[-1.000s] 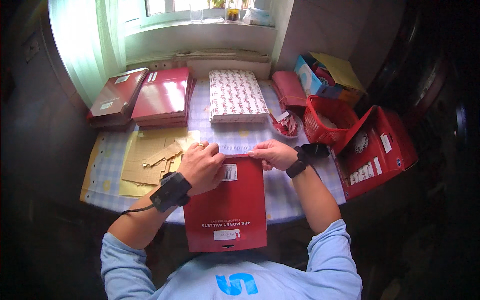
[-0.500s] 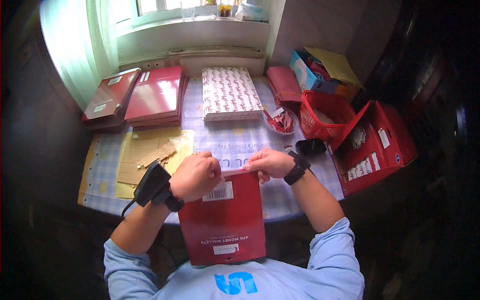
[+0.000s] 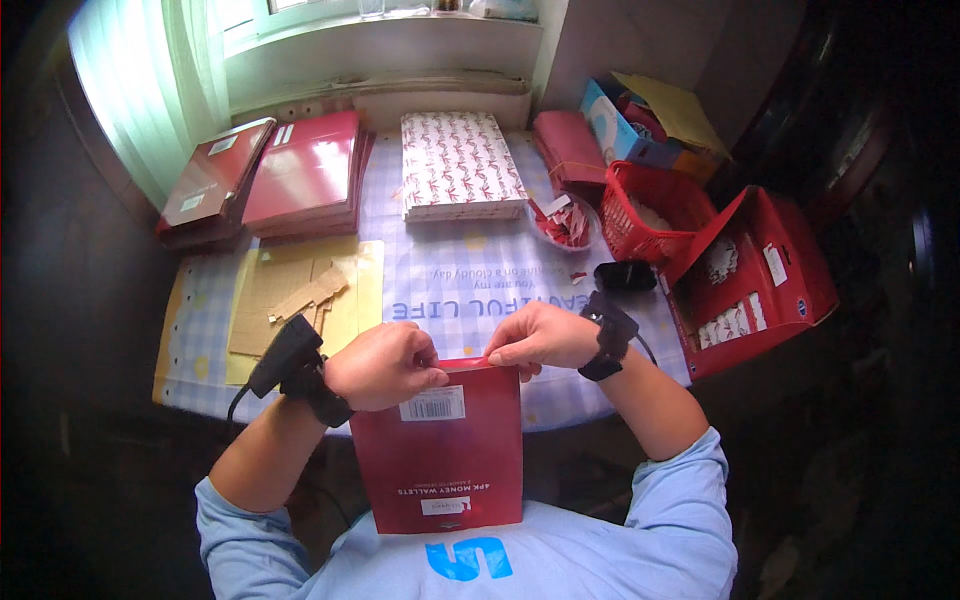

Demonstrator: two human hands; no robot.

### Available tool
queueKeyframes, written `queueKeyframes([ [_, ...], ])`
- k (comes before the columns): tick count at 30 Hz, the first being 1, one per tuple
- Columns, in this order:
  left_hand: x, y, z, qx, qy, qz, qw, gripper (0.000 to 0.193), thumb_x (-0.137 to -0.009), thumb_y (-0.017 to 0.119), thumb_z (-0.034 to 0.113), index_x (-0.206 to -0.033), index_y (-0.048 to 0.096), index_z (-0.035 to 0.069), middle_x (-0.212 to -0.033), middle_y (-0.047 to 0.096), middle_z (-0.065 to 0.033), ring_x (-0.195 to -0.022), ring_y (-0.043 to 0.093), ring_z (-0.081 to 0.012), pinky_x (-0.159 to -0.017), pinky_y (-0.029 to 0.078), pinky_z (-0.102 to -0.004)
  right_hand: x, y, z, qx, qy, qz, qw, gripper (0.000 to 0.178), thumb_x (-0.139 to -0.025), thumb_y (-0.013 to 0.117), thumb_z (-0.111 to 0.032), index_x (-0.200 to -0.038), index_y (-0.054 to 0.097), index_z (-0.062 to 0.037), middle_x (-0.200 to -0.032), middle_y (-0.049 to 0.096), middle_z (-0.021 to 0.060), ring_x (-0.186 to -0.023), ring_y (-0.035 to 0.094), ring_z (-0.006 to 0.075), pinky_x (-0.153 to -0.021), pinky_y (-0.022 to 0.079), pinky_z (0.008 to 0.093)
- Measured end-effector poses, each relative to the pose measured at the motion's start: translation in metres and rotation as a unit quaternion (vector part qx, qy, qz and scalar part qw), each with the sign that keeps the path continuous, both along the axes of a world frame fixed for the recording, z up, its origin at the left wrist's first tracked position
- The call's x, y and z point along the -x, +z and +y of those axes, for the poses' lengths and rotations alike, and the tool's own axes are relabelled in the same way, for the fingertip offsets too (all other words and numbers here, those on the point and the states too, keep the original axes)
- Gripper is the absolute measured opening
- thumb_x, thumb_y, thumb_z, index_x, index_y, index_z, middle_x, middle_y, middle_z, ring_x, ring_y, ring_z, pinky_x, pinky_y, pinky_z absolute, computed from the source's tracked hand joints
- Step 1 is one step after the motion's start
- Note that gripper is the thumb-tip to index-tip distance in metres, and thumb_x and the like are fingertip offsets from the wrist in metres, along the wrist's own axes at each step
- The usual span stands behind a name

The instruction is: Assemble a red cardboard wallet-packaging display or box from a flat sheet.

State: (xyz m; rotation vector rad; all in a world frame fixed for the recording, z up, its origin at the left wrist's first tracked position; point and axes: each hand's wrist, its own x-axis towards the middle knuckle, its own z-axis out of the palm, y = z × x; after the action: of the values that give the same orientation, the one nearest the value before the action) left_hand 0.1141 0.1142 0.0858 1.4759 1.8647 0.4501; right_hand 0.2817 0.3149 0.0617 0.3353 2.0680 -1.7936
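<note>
A flat red packet with a white barcode label hangs upright before my chest, over the table's near edge. At its top edge, my left hand is closed in a pinch on the left part. My right hand pinches the same edge near the right corner, with thumb and fingers on either side. A narrow strip of the top edge shows between the two hands. Whatever the curled left fingers cover is hidden. Black bands with small devices sit on both wrists.
Stacks of red packets stand at the back left, a patterned white stack at the back middle. Cardboard pieces lie on yellow sheets. Right: a bowl of red and white strips, red basket, open red box, black object.
Both hands have come slightly toward me, along with the packet's top edge. The pale strip seen between them before now shows as red. The whole view has tilted a little downward.
</note>
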Motion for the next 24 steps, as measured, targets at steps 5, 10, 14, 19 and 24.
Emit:
queueKeyframes([
  [5,0.002,-0.002,-0.002,-0.019,-0.015,-0.022,0.999,0.029,-0.085,0.071,0.028,-0.091,0.069,-0.001,-0.077,0.064,-0.0145,-0.073,0.063,-0.0252,-0.066,0.049,-0.035,-0.007,-0.001,-0.003,0.028,-0.022,0.03,0.999,0.022,-0.091,0.063,-0.017,-0.103,0.071,-0.0006,-0.076,0.068,0.0053,-0.063,0.061,0.0087,-0.059,0.049,0.0228],
  [10,0.005,-0.006,-0.001,0.02,0.011,-0.089,0.996,0.03,-0.086,0.071,0.027,-0.092,0.069,-0.002,-0.076,0.066,-0.0102,-0.071,0.062,-0.0168,-0.065,0.05,-0.0316,-0.009,0.005,0.003,0.036,0.034,0.041,0.998,0.025,-0.092,0.059,-0.012,-0.111,0.068,0.0013,-0.081,0.068,0.0061,-0.067,0.061,0.0088,-0.062,0.051,0.0241],
  [14,0.005,-0.006,-0.001,0.021,0.018,-0.108,0.994,0.031,-0.086,0.071,0.029,-0.092,0.068,-0.002,-0.074,0.066,-0.0077,-0.068,0.06,-0.0124,-0.063,0.049,-0.0301,-0.012,0.009,0.005,-0.003,0.077,0.07,0.995,0.028,-0.091,0.058,-0.009,-0.115,0.065,0.0035,-0.086,0.069,0.0073,-0.074,0.063,0.0104,-0.066,0.053,0.0262],
  [19,0.006,-0.005,-0.004,0.031,0.031,-0.105,0.994,0.032,-0.087,0.07,0.03,-0.091,0.068,-0.001,-0.073,0.065,-0.0067,-0.068,0.059,-0.0119,-0.062,0.048,-0.0296,-0.02,0.021,-0.016,-0.117,0.064,0.165,0.977,0.029,-0.091,0.061,-0.013,-0.115,0.065,0.0018,-0.089,0.071,0.0126,-0.077,0.067,0.0188,-0.069,0.053,0.0303],
  [24,0.009,-0.012,-0.008,0.016,0.043,-0.127,0.991,0.034,-0.084,0.07,0.032,-0.085,0.068,-0.002,-0.07,0.065,-0.0086,-0.066,0.061,-0.014,-0.062,0.05,-0.0308,-0.031,0.009,-0.038,-0.273,0.017,0.274,0.922,0.027,-0.087,0.068,-0.018,-0.108,0.067,-0.0012,-0.092,0.07,0.0161,-0.078,0.068,0.0283,-0.071,0.054,0.0351],
])
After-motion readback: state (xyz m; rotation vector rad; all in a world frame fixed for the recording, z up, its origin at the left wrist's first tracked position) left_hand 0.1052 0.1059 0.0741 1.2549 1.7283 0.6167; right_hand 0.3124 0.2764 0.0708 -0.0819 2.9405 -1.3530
